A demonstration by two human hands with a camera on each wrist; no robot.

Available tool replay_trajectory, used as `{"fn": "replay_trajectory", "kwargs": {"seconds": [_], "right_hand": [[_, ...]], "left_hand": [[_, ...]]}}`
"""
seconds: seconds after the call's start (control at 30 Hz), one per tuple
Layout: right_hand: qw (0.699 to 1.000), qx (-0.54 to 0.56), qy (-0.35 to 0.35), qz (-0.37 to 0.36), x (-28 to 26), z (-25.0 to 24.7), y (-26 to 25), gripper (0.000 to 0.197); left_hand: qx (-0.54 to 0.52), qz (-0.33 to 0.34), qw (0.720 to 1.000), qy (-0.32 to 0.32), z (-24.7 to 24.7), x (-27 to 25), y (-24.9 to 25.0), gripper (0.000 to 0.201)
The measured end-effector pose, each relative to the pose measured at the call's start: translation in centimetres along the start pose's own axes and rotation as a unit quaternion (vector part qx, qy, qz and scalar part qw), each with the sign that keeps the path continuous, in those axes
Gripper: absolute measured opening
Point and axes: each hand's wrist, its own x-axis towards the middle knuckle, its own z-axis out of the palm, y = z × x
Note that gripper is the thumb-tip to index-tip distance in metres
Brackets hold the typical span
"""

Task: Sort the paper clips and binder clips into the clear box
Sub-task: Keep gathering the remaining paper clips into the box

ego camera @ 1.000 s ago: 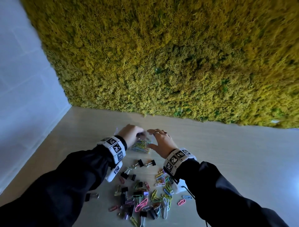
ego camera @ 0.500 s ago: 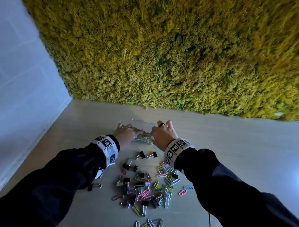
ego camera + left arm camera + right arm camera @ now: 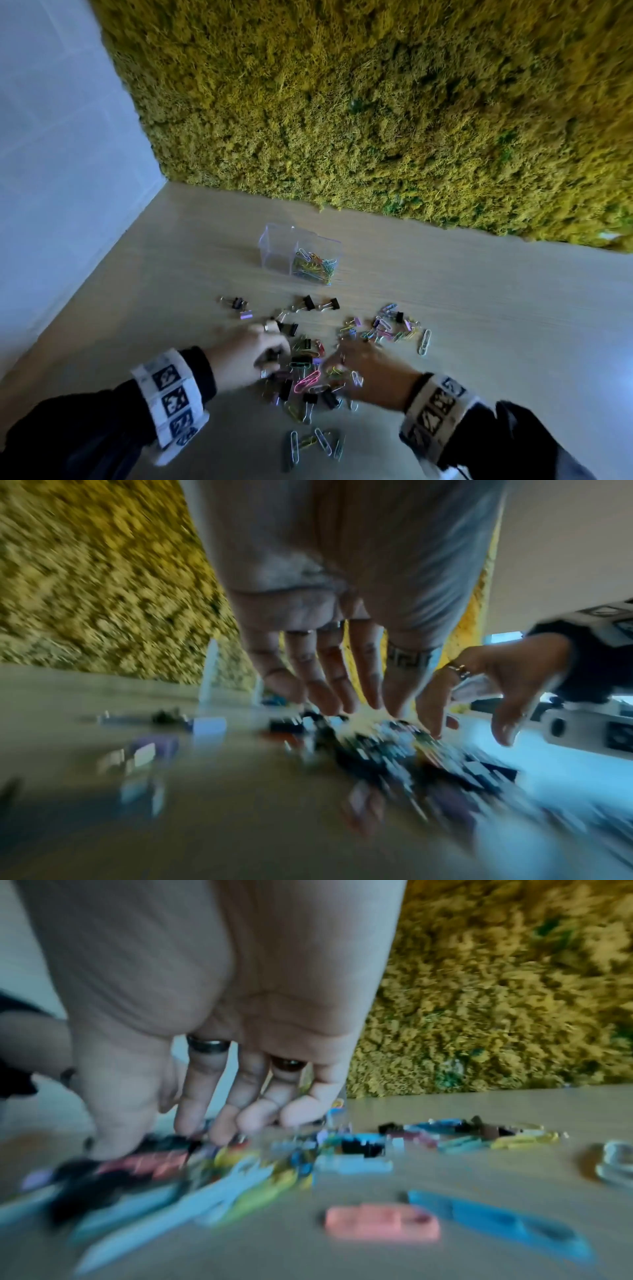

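Observation:
The clear box [image 3: 274, 251] stands at the back of the table, apart from both hands. Its right compartment holds coloured paper clips [image 3: 313, 267]; the left one looks empty. A mixed pile of paper clips and binder clips [image 3: 308, 373] lies in front of it. My left hand [image 3: 270, 356] reaches into the pile's left side, its straight fingers [image 3: 337, 696] touching the clips. My right hand [image 3: 342, 359] comes down on the right side, and its fingertips [image 3: 219, 1129] rest on clips. Both wrist views are blurred, and I see nothing pinched.
Loose black binder clips [image 3: 308, 303] and a purple one [image 3: 246, 315] lie between pile and box. More paper clips [image 3: 394, 329] spread to the right, and a few [image 3: 311, 445] lie near me. A moss wall [image 3: 376, 102] backs the wooden table [image 3: 496, 308]; a white wall [image 3: 51, 171] runs along the left.
Both hands have left the clear box and pulled back toward me onto the pile. The box now stands alone with paper clips in its right compartment.

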Motion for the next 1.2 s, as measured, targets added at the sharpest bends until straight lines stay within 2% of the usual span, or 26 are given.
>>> {"fn": "replay_trajectory", "kwargs": {"seconds": [0.07,0.13,0.23,0.27,0.37,0.43,0.47,0.57,0.7,0.8,0.93,1.03,1.1,1.2], "right_hand": [[0.998,-0.054,0.005,-0.01,-0.3,1.7,-0.5,0.04],[0.997,-0.072,0.013,0.008,-0.3,1.9,-1.1,0.039],[0.993,-0.093,0.067,0.017,-0.7,2.4,-1.7,0.027],[0.992,-0.087,0.092,0.019,-0.8,2.9,-1.6,0.027],[0.994,0.003,0.105,0.042,-1.5,2.9,-2.2,0.025],[0.99,0.051,0.112,0.068,-1.7,2.3,-1.8,0.033],[0.988,0.064,0.113,0.079,-2.0,2.0,-1.5,0.036],[0.986,0.068,0.126,0.088,-3.0,1.5,-0.7,0.028],[0.98,0.099,0.131,0.116,-4.2,1.8,-0.1,0.034],[0.971,0.08,0.128,0.183,-5.6,1.7,2.4,0.03],[0.94,0.027,0.171,0.294,-7.6,1.0,6.1,0.031],[0.927,-0.038,0.093,0.361,-8.0,0.4,6.8,0.035],[0.923,-0.041,0.089,0.371,-7.7,-0.2,6.5,0.038],[0.923,-0.024,0.138,0.358,-6.4,-1.6,6.3,0.044]], "left_hand": [[0.057,-0.018,0.997,-0.038,1.5,-0.6,1.0,0.034],[0.07,-0.041,0.996,-0.038,2.2,-0.8,1.8,0.042],[0.085,-0.056,0.995,-0.022,2.8,-0.8,2.7,0.042],[0.096,-0.056,0.994,-0.019,2.9,-0.8,3.0,0.041],[0.112,-0.067,0.991,-0.016,3.3,-0.9,3.9,0.044],[0.106,-0.084,0.991,-0.021,3.4,-0.9,4.3,0.042],[0.1,-0.092,0.991,-0.02,3.4,-0.9,4.5,0.038],[0.058,-0.098,0.993,-0.009,3.7,-0.8,4.6,0.026],[-0.001,-0.092,0.996,0.001,4.0,-0.8,4.6,0.03],[-0.008,-0.09,0.996,0.026,4.1,-1.1,4.4,0.036],[-0.009,-0.096,0.995,0.033,4.3,-1.5,4.0,0.035],[-0.018,-0.091,0.995,0.031,4.2,-1.6,3.9,0.027],[-0.027,-0.091,0.995,0.035,4.2,-1.6,3.8,0.026],[-0.041,-0.095,0.994,0.039,4.1,-1.6,3.7,0.027]]}}
